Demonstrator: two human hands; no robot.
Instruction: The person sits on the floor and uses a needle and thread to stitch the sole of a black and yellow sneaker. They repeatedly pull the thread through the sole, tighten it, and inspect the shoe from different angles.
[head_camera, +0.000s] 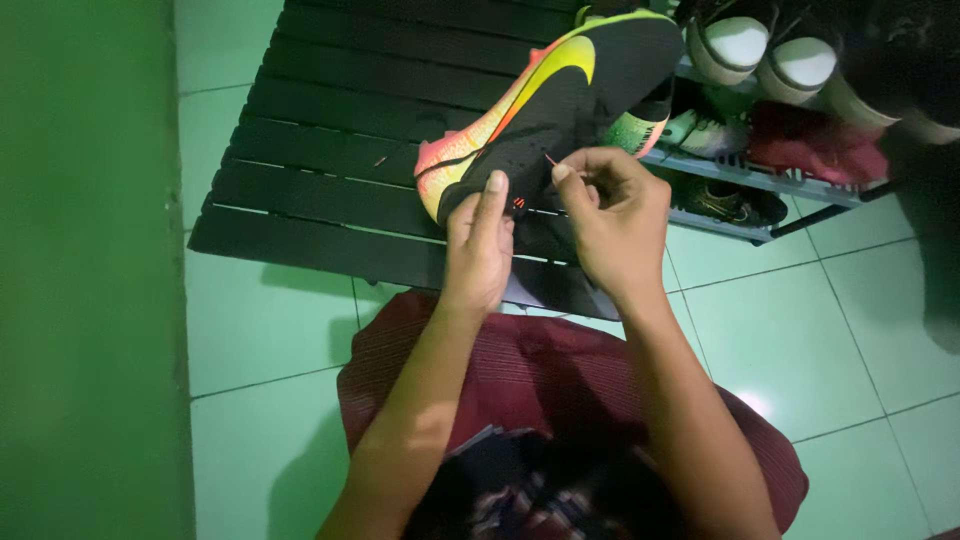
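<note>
The thin needle-like sliver (549, 160) pinched by the right hand (615, 222) could slip from the fingertips or prick the left hand (478, 245), because both work close together at the toe of the black football boot with a yellow swoosh-shaped stripe and orange-yellow sole (545, 110), which is propped tilted on the black slatted worktop (330, 150). The left hand is closed around the boot's toe, thumb pressed flat on the upper, steadying it. The right hand is narrowed to a pinch, thumb and forefinger meeting on the sliver just beside the upper.
</note>
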